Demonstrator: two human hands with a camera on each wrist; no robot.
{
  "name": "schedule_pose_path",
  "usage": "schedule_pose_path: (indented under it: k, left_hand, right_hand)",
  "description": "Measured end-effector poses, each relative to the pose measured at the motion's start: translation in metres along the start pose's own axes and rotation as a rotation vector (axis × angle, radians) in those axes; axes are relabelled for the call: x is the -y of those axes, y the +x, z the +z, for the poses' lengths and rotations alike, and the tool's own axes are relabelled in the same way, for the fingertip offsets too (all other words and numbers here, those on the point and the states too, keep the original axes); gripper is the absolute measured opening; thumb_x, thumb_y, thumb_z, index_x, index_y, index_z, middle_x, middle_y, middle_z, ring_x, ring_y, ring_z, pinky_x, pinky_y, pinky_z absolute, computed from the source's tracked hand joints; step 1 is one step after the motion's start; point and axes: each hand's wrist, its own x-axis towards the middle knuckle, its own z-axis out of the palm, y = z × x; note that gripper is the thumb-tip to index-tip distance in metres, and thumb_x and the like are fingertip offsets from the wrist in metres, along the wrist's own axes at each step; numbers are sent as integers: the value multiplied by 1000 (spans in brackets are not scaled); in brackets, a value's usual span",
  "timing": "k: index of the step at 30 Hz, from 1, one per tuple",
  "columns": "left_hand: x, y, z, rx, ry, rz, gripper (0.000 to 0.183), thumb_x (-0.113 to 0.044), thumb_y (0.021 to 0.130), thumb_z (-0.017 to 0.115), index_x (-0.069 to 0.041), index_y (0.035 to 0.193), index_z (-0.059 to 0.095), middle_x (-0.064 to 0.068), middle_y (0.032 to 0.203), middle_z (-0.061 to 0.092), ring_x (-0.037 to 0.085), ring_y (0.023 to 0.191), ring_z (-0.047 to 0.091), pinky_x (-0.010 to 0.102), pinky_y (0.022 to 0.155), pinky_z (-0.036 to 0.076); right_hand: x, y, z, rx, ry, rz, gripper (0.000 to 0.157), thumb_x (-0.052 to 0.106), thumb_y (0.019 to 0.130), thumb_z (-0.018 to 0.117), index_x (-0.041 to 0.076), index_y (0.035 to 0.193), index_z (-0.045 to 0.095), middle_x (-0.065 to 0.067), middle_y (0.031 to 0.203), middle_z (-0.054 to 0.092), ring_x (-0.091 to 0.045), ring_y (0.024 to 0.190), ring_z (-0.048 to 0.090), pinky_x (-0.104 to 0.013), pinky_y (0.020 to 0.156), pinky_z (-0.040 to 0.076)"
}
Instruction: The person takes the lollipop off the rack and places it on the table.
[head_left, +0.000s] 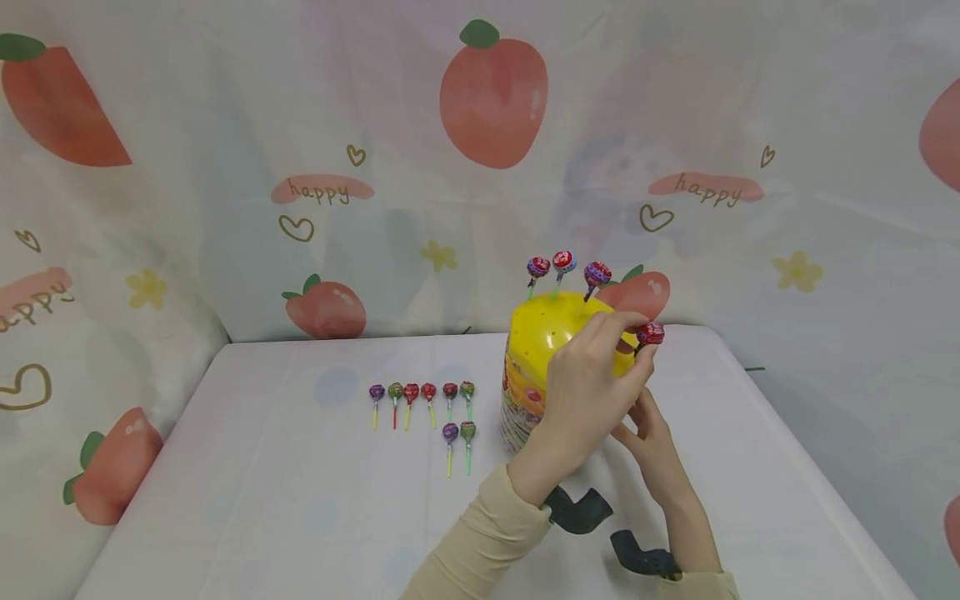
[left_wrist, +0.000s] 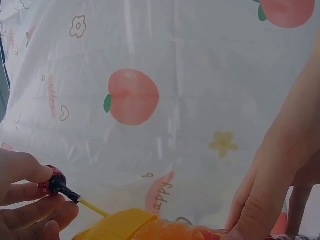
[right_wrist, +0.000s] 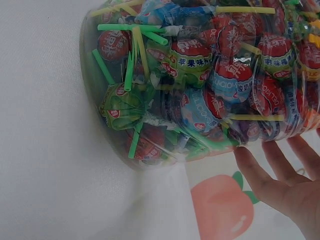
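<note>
My left hand (head_left: 596, 367) reaches over the yellow lid (head_left: 542, 329) of a big clear jar and pinches a dark red lollipop (head_left: 650, 333) by its wrapped head. In the left wrist view, its yellow stick (left_wrist: 94, 207) slants down to the lid's edge; whether the tip sits in a hole cannot be told. Three lollipops (head_left: 564, 262) stand upright in the lid's back part. My right hand (head_left: 652, 450) touches the near right side of the jar (right_wrist: 165, 145) with spread fingers. Wrapped lollipops fill the jar, seen through its wall.
Several loose lollipops (head_left: 412, 392) lie in two rows on the white-covered table (head_left: 300, 483), left of the jar. A patterned cloth (head_left: 420, 108) hangs close behind the jar. Dark curved pieces (head_left: 581, 510) are at both wrists.
</note>
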Motion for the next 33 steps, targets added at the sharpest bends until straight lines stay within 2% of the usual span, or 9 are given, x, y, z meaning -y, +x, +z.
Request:
schedule_pose_path:
  k: [3, 6, 9, 12, 16, 19, 23, 29, 33]
  left_hand:
    - [0, 1, 0, -5, -17, -1, 24, -22, 90, 67, -12, 111, 63, -1, 96, 66, 6, 80, 63, 0, 67, 39]
    - [-1, 2, -1, -10, -32, 0, 24, -22, 90, 67, -12, 111, 63, -1, 97, 67, 6, 82, 65, 1, 68, 41]
    - [-1, 2, -3, -22, -54, 6, 24, -22, 90, 66, -11, 111, 63, 0, 99, 67, 7, 84, 66, 1, 69, 42]
    - [-2, 2, -5, -37, -84, 14, 24, -21, 90, 67, -10, 110, 64, 1, 99, 68, 8, 85, 66, 2, 69, 43]
    - [-4, 0, -11, -46, -130, 17, 24, -19, 89, 67, -9, 111, 63, 2, 101, 68, 8, 87, 67, 2, 70, 44]
    - [-5, -3, -17, -46, -164, 16, 23, -17, 89, 67, -9, 111, 63, 1, 103, 68, 6, 87, 67, 2, 73, 45]
    - [-6, -9, -26, -43, -208, 6, 23, -15, 89, 66, -9, 111, 63, 1, 104, 68, 5, 86, 66, 3, 73, 45]
    - [-3, -22, -39, -32, -295, -51, 25, -15, 89, 67, -8, 113, 63, 4, 104, 68, 10, 86, 67, 9, 71, 49]
    - [6, -32, -44, -50, -292, -73, 25, -15, 88, 68, -8, 112, 62, 5, 104, 69, 13, 84, 68, 11, 70, 50]
  right_hand:
    - [0, 0, 0, -2, -7, 6, 65, 11, 95, 53, 23, 151, 24, -11, 157, 22, -40, 141, 24, -63, 106, 34]
    - [0, 0, 0, -2, -13, 13, 64, 12, 95, 53, 23, 151, 24, -9, 156, 23, -38, 140, 25, -35, 103, 45]
    - [1, 0, -1, -1, -27, 22, 63, 13, 95, 53, 23, 151, 25, -4, 155, 25, -36, 140, 26, -11, 90, 41]
    - [1, 0, -1, -4, -35, 25, 63, 14, 95, 53, 24, 151, 25, 0, 153, 26, -35, 139, 27, -27, 99, 43]
    - [0, 0, 0, -7, -21, 10, 64, 12, 95, 54, 21, 151, 25, -4, 154, 26, -38, 140, 25, -63, 106, 34]
    - [-1, 0, 0, -3, -4, -11, 66, 10, 94, 54, 19, 151, 24, -10, 156, 21, -43, 142, 21, -73, 105, 25]
    - [0, 0, 1, -9, -14, -10, 65, 11, 94, 55, 18, 151, 24, -11, 156, 22, -39, 140, 26, -71, 104, 28]
    - [0, 2, 1, -20, -80, 18, 63, 18, 95, 54, 24, 151, 25, -3, 149, 31, -11, 128, 36, -42, 100, 41]
    - [0, 2, 1, -20, -64, 16, 64, 18, 95, 54, 23, 152, 24, -8, 150, 30, -20, 133, 34, -58, 104, 39]
